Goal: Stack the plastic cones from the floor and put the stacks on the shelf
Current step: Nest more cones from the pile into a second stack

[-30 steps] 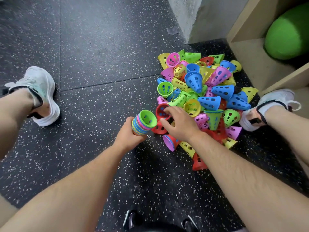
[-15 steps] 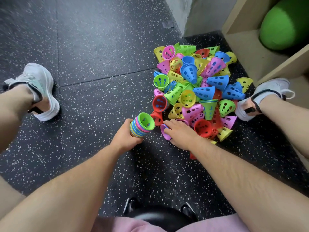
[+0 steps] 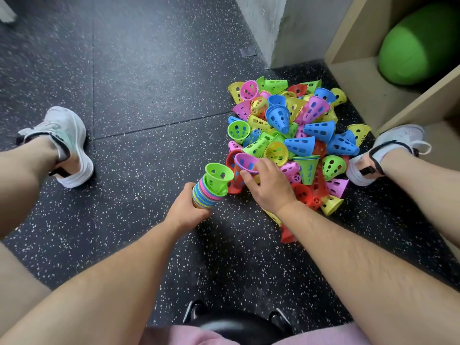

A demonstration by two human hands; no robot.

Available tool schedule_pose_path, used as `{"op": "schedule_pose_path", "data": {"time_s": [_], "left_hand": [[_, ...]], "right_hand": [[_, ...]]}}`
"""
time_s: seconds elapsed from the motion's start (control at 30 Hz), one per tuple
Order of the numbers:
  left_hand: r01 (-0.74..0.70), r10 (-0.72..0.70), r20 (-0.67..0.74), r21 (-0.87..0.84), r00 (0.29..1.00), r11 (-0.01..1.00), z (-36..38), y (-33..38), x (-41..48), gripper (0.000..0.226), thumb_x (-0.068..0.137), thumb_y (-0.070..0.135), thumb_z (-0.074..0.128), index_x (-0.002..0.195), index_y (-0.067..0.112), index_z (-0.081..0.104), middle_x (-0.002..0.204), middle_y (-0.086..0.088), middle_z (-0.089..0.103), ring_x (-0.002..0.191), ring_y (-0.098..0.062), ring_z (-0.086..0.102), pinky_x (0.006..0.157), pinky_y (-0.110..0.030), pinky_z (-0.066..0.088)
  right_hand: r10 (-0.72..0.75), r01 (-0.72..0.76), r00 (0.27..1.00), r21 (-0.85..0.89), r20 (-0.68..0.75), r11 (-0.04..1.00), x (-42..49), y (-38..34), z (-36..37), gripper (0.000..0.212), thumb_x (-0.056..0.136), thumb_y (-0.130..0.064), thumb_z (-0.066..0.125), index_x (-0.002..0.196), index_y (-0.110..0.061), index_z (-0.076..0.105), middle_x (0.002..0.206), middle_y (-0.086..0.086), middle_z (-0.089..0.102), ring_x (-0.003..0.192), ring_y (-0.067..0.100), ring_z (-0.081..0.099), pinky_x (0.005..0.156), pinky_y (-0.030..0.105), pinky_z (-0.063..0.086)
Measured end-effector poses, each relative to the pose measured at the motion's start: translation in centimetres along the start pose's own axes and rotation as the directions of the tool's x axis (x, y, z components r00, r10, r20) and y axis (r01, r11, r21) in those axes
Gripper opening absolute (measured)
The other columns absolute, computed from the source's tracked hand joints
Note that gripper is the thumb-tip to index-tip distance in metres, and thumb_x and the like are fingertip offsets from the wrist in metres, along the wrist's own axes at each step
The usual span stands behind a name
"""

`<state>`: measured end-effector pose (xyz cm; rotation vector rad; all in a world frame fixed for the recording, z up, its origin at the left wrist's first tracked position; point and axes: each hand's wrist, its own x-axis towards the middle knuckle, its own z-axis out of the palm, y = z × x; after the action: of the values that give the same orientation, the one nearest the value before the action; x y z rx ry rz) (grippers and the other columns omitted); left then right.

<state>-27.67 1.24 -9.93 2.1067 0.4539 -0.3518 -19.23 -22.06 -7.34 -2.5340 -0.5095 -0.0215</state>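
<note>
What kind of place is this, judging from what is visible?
Probably a gym or sports storage corner: speckled black rubber floor, a heap of plastic training cones, and a wooden shelf holding a rounded green object.

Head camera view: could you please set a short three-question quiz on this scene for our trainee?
1. True or false: the left hand grips a stack of cones whose top cone is green.
2. Which colour is the cone in the right hand's grip? A yellow, B purple, C blue.
3. Fill the gap: on the shelf lies a large green ____.
Key: 1 true; 2 B; 3 ball.
</note>
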Motion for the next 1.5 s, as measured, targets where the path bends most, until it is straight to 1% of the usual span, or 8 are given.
{"op": "schedule_pose_path", "data": {"time_s": [0.17, 0.4, 0.57, 0.77, 0.93, 1.1, 1.3, 1.5], "left_hand": [[0.015, -0.016, -0.027, -0.042, 1.0, 0.999, 0.4, 0.5, 0.2, 0.053, 0.073, 0.017, 0.082, 0.114, 0.023, 0.049, 0.098, -0.004, 0.07, 0.083, -0.022, 0.069, 0.075, -0.037, 0.056], [0.028, -0.03, -0.03, -0.058, 0.999, 0.998, 0.3, 0.7, 0.5, 0.056, 0.073, 0.017, 0.081, 0.117, 0.025, 0.047, 0.099, -0.004, 0.07, 0.079, -0.016, 0.064, 0.071, -0.032, 0.052], [-0.001, -0.001, -0.027, -0.097, 1.0, 0.995, 0.8, 1.2, 0.5, 0.058, 0.071, 0.022, 0.081, 0.118, 0.023, 0.048, 0.101, -0.001, 0.071, 0.087, -0.019, 0.071, 0.08, -0.04, 0.058], [0.004, -0.009, -0.039, -0.126, 0.999, 0.992, 0.8, 1.1, 0.3, 0.054, 0.074, 0.022, 0.082, 0.116, 0.023, 0.049, 0.1, 0.003, 0.07, 0.086, -0.015, 0.069, 0.075, -0.035, 0.055], [0.039, -0.046, -0.051, -0.126, 0.998, 0.991, 0.6, 0.0, 0.3, 0.061, 0.064, 0.036, 0.082, 0.115, 0.025, 0.049, 0.098, 0.006, 0.069, 0.086, -0.013, 0.069, 0.078, -0.037, 0.056], [0.052, -0.059, -0.051, -0.123, 0.997, 0.991, 0.4, -1.1, 0.8, 0.062, 0.067, 0.029, 0.086, 0.116, 0.025, 0.048, 0.099, 0.007, 0.068, 0.086, -0.014, 0.067, 0.079, -0.034, 0.055], [0.067, -0.073, -0.041, -0.127, 0.997, 0.99, 0.3, -2.1, 1.1, 0.067, 0.06, 0.042, 0.08, 0.117, 0.029, 0.048, 0.102, 0.008, 0.068, 0.091, -0.012, 0.068, 0.085, -0.037, 0.056], [0.047, -0.055, -0.058, -0.138, 0.997, 0.989, 0.4, -2.4, 1.4, 0.061, 0.07, 0.029, 0.085, 0.118, 0.026, 0.048, 0.105, 0.003, 0.068, 0.093, -0.016, 0.069, 0.084, -0.035, 0.055]], "right_hand": [[-0.065, 0.067, 0.995, 0.023, -0.081, 0.997, 0.3, -0.7, -0.1, 0.046, 0.096, -0.056, 0.041, 0.087, -0.012, 0.051, 0.091, 0.005, 0.052, 0.087, 0.027, 0.051, 0.078, 0.041, 0.046], [-0.034, 0.059, 0.97, 0.099, -0.239, 0.993, 1.2, -1.2, -1.1, 0.05, 0.098, -0.054, 0.039, 0.091, -0.008, 0.056, 0.094, 0.005, 0.057, 0.092, 0.027, 0.055, 0.082, 0.041, 0.046], [-0.131, 0.136, 0.99, 0.09, -0.055, 0.987, 1.2, -2.8, 0.4, 0.054, 0.098, -0.055, 0.039, 0.126, -0.013, 0.058, 0.127, 0.006, 0.06, 0.12, 0.025, 0.053, 0.102, 0.04, 0.042], [-0.124, 0.112, 0.949, 0.057, 0.289, 0.992, 0.1, -3.2, 3.0, 0.081, 0.094, -0.067, 0.028, 0.157, -0.017, 0.026, 0.158, -0.001, 0.036, 0.141, 0.019, 0.034, 0.116, 0.043, 0.031], [-0.123, 0.109, 0.947, 0.063, 0.298, 0.992, 0.2, -2.9, 3.5, 0.076, 0.094, -0.068, 0.03, 0.154, -0.021, 0.032, 0.156, -0.004, 0.038, 0.142, 0.016, 0.034, 0.117, 0.039, 0.031], [-0.028, 0.034, 0.995, -0.056, 0.096, 0.998, -0.4, -1.7, 4.7, 0.042, 0.096, -0.048, 0.037, 0.113, -0.019, 0.062, 0.11, 0.001, 0.054, 0.099, 0.026, 0.053, 0.088, 0.045, 0.048], [0.139, -0.029, 0.934, -0.32, 0.328, 0.947, -0.7, -1.2, 6.2, 0.043, 0.096, -0.045, 0.048, 0.133, -0.024, 0.053, 0.137, 0.009, 0.042, 0.118, 0.034, 0.044, 0.095, 0.045, 0.045], [0.132, -0.032, 0.952, -0.34, 0.275, 0.94, -0.9, -1.7, 6.7, 0.052, 0.096, -0.051, 0.047, 0.133, -0.014, 0.049, 0.143, 0.003, 0.043, 0.117, 0.03, 0.048, 0.092, 0.044, 0.047]]}}
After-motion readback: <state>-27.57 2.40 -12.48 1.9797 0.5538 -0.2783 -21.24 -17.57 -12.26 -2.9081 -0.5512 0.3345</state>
